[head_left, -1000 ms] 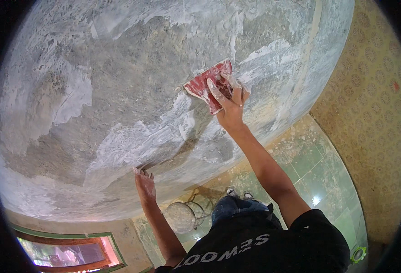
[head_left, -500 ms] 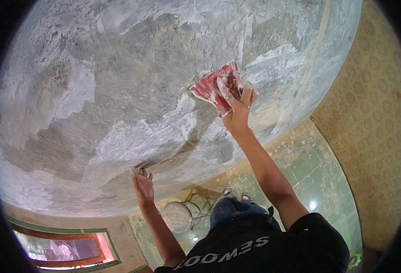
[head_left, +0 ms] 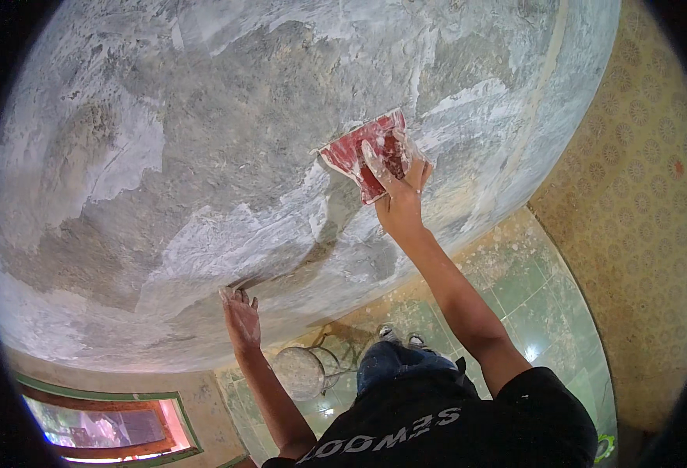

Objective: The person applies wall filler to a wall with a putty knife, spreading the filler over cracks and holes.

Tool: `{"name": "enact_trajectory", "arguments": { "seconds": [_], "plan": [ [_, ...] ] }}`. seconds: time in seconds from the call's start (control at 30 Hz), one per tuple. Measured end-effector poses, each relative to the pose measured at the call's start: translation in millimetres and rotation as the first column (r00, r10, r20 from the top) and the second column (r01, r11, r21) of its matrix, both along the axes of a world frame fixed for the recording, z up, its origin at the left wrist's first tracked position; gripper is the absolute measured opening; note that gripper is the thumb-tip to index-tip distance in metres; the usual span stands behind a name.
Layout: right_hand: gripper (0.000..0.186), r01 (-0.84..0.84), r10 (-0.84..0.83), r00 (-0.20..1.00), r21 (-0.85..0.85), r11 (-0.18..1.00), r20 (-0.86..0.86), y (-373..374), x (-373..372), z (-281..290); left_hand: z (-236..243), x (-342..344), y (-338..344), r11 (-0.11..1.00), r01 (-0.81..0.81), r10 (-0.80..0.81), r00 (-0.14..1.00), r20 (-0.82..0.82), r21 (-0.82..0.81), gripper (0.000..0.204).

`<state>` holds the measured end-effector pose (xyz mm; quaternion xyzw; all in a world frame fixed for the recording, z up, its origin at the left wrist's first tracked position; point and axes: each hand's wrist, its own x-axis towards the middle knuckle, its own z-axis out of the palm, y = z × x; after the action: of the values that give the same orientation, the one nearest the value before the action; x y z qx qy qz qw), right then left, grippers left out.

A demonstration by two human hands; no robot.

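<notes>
My right hand (head_left: 398, 187) grips a red plastic putty spreader (head_left: 346, 154), thumb along its face and the other fingers curled behind or over the far side. White putty smears both the spreader and my fingers. Its wide edge rests at the grey wall (head_left: 226, 125), which carries rough white patches of putty. Lower down and to the left, my left hand (head_left: 242, 318) is raised beside the wall with its dusty fingers stretched out. The fingertips seem to touch the surface, and nothing shows in that hand.
A round-topped stool (head_left: 298, 373) stands on the green tiled floor (head_left: 542, 312), left of my feet. Splashes of white spot the tiles near the wall's foot. A patterned yellowish surface (head_left: 632, 195) lies at the right, and a framed window (head_left: 109, 425) at the lower left.
My right hand and the spreader have shifted slightly left. My left hand stays nearly in place at the wall.
</notes>
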<state>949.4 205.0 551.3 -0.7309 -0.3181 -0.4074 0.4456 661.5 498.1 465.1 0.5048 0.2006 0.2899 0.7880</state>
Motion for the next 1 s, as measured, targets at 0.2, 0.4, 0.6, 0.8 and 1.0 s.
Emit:
{"name": "enact_trajectory", "arguments": {
  "seconds": [0.2, 0.4, 0.6, 0.8, 1.0],
  "plan": [
    [0.071, -0.268, 0.269, 0.948, 0.032, 0.963, -0.171, -25.4, -16.8, 28.5, -7.3, -5.6, 6.5, 0.999, 0.042, -0.042, 0.999, 0.022, 0.028, 0.094],
    [0.073, -0.347, 0.349, 0.927, 0.043, 0.937, -0.136, -36.7, -4.9, 31.7, -1.3, 1.9, -2.6, 0.999, 0.012, -0.012, 1.000, -0.004, 0.039, 0.096],
    [0.035, -0.100, 0.676, 0.653, 0.847, 0.523, -0.341, -28.8, -2.2, 27.1, -8.7, -0.7, -0.5, 0.998, -0.011, 0.013, 0.999, -0.031, 0.054, 0.102],
    [0.036, 0.039, 0.967, 0.130, 0.975, 0.217, -0.220, -19.2, -8.9, 22.9, -13.8, -2.1, 4.0, 0.995, -0.004, 0.010, 0.998, -0.055, 0.100, 0.098],
    [0.030, -0.051, 0.972, 0.170, 0.984, 0.171, -0.160, -18.9, -17.7, 40.5, -3.9, 1.1, -8.9, 0.993, 0.028, -0.021, 0.998, -0.063, 0.117, 0.096]
  ]
}}
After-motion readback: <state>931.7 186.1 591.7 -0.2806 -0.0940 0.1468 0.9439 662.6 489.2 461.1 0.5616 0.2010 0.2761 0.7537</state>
